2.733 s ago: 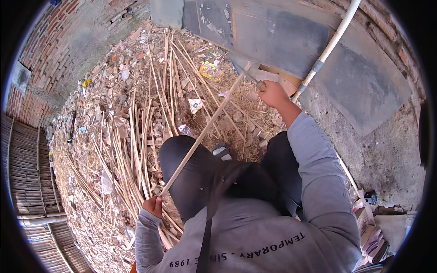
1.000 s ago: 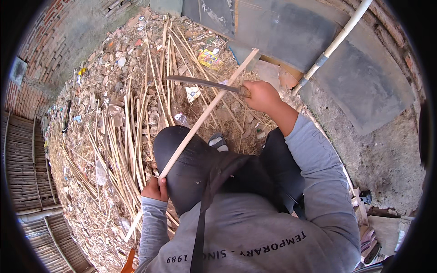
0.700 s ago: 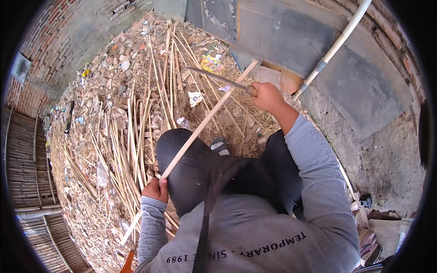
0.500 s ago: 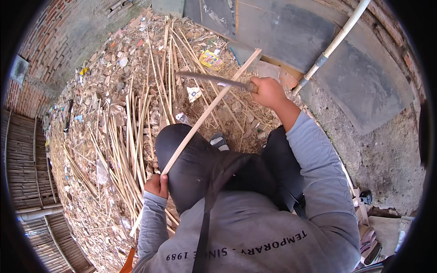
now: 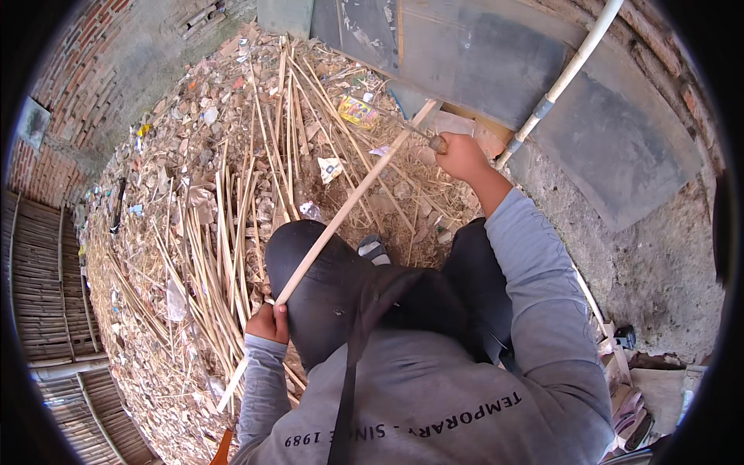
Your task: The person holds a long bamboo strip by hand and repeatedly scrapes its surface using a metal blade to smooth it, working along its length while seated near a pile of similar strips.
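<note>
My left hand [image 5: 267, 324] is closed around the lower part of a long pale bamboo strip [image 5: 349, 203]. The strip slants up to the right across my thigh, and its tail end sticks out below that hand. In my right hand [image 5: 463, 156] is the handle of a long-bladed knife [image 5: 439, 144], gripped in a fist. Its thin dark blade crosses the strip near the far end; from this angle the blade shows almost edge-on, and whether it touches the strip I cannot tell.
Many loose bamboo strips [image 5: 211, 263] lie to my left, with more strips [image 5: 288, 132] ahead. Rubble, shavings and a yellow wrapper [image 5: 358, 112] cover the ground. Dark panels [image 5: 496, 58] and a pale pipe [image 5: 570, 77] stand ahead right, beside a rough wall. A brick wall [image 5: 85, 70] rises far left.
The knife has turned so its blade looks thinner and points farther up and away. My right hand moved slightly, and the bamboo strip's far end dropped a little toward me and left.
</note>
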Tool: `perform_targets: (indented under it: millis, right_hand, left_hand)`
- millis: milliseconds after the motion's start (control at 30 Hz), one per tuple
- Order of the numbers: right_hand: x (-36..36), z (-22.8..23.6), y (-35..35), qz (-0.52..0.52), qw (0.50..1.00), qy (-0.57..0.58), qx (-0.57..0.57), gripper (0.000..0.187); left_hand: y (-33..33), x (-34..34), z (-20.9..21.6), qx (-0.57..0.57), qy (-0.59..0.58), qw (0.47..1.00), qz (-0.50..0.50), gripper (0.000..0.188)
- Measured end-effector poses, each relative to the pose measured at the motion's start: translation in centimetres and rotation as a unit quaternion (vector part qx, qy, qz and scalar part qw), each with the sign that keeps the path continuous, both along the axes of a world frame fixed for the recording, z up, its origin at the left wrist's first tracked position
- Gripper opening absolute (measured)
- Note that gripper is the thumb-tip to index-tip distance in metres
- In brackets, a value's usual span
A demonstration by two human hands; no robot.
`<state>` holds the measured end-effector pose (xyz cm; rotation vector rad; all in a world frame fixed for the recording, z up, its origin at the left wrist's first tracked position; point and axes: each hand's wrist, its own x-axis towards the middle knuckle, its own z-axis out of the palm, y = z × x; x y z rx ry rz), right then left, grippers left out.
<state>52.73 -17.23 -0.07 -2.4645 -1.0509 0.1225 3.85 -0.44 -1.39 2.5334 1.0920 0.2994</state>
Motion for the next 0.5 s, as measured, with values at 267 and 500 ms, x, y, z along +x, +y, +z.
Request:
perform_targets:
  millis: [267, 500]
  right_hand:
    - [-1.4, 2.4, -0.3, 0.060, 0.994, -0.071, -0.064, 0.029]
    - [-0.1, 0.6, -0.6, 0.002, 0.997, -0.058, -0.048, 0.029]
  left_hand:
    - [-0.5, -0.5, -0.7, 0.067, 0.015, 0.998, 0.013, 0.037]
    - [-0.6, -0.4, -0.1, 0.080, 0.033, 0.996, 0.014, 0.037]
